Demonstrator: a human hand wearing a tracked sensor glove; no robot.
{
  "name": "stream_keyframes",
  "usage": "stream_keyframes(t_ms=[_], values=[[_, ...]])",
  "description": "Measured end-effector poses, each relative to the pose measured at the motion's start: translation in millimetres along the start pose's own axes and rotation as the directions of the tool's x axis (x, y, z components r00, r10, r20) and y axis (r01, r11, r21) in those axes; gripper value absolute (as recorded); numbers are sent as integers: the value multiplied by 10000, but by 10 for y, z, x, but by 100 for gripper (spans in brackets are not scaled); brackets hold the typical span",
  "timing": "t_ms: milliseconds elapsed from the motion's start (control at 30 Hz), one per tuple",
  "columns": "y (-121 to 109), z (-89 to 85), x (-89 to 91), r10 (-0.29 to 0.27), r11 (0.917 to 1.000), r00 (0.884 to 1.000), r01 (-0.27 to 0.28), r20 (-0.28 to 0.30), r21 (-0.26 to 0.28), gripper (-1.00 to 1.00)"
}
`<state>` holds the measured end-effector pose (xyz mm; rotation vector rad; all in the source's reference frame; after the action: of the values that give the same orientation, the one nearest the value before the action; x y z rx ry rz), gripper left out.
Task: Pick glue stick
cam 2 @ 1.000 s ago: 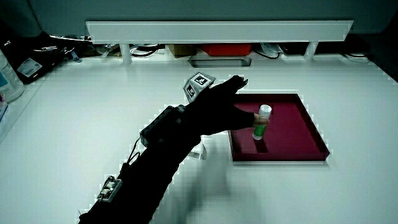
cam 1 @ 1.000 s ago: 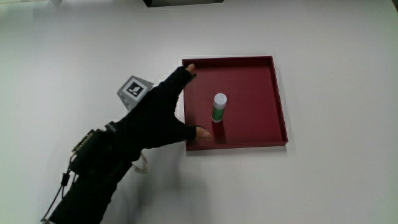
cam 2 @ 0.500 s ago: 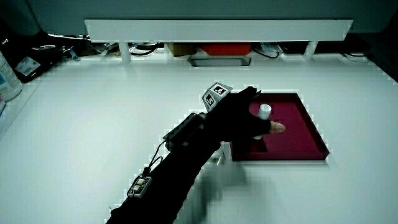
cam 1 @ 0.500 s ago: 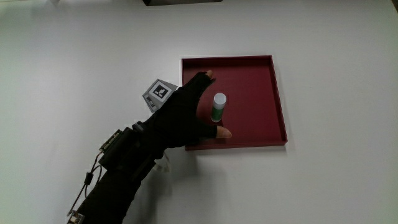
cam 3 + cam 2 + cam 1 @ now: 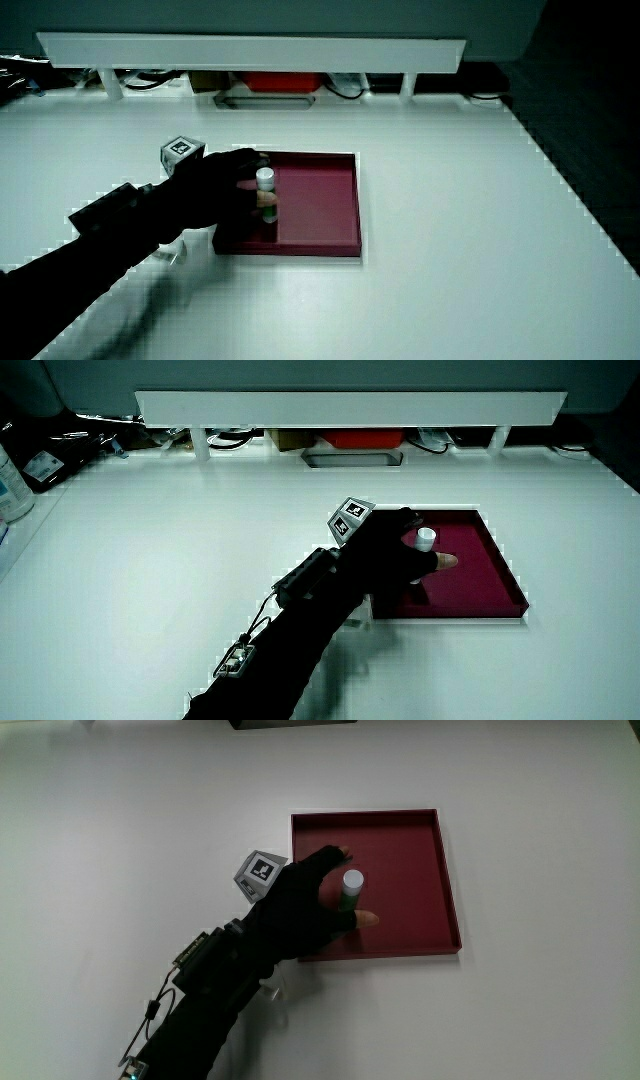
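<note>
A glue stick (image 5: pixel 352 880) with a white cap and green body stands upright in a dark red tray (image 5: pixel 448 870), near the tray's middle. The gloved hand (image 5: pixel 351 890) reaches over the tray's rim and curls around the stick, fingers on one side and thumb pressed on the side nearer the person. Both side views show the same grasp: the stick's cap (image 5: pixel 426 538) (image 5: pixel 265 177) pokes up above the hand (image 5: pixel 428 544) (image 5: pixel 260 181). The patterned cube (image 5: pixel 260 870) rides on the back of the hand.
The tray (image 5: pixel 500 572) (image 5: pixel 330 200) lies on a white table. A low white partition (image 5: pixel 350 405) (image 5: pixel 250 48) runs along the table's edge farthest from the person, with a red box (image 5: pixel 365 438) and clutter under it. A bottle (image 5: pixel 10 480) stands at the table's edge.
The hand moved over the tray's rim up to the glue stick. Its fingers, spread a second ago, have curled around the stick.
</note>
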<state>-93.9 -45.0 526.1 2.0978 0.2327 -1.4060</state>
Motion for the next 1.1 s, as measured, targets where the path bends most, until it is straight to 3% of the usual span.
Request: stream_keyframes(t_ms=[133,300,400,433,467,500,567,600,733,900,967,1100], values=[[-27,-6,-27,110,9968,9999,-106,-57,787,40],[-42,-15,-30,470,9902,9989,-470,30,1312,57],[-36,-17,-50,389,9862,9992,-384,-5,1613,67],[-7,-22,-174,583,9830,9981,-540,-198,1757,70],[-37,-16,-65,388,9840,9991,-408,151,1733,73],[-28,-18,-143,606,9808,9982,-601,31,1857,77],[-54,-19,-73,441,9811,9980,-517,450,1864,83],[-44,-18,-148,556,9796,9981,-596,261,1918,87],[-60,-18,-96,506,9792,9981,-565,349,1947,100],[-62,-19,-103,172,9793,9981,-287,590,2003,100],[-87,-4,-54,304,9783,9975,-428,642,2029,100],[-112,43,36,-18,9790,9996,-42,294,2040,100]])
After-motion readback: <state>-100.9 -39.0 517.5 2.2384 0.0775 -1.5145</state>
